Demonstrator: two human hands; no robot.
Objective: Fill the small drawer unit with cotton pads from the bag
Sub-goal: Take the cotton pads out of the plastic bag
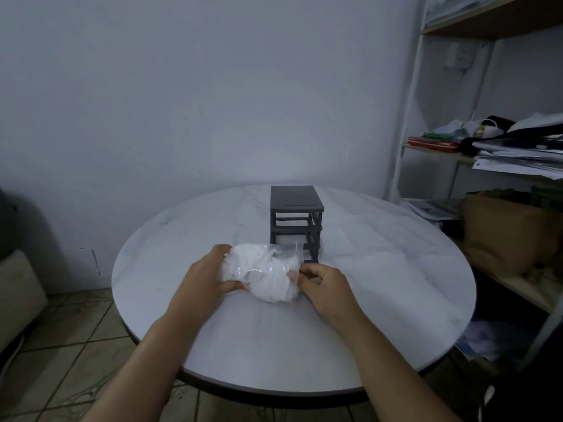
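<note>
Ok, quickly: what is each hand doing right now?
Left hand: grips the left end of the bag of cotton pads.
Right hand: pinches its right end.

So the drawer unit (pixel 296 220) sits toward the back middle of the worktop (pixel 380 284). The bag (pixel 268 275) is right in front of it, covering its lower front from this angle. The left hand (pixel 204 278) is on the bag's left end, the right hand (pixel 326 290) on its right end. Right of the worktop stands a shelf rack (pixel 408 117), with papers (pixel 518 156) on its middle shelf.
</note>
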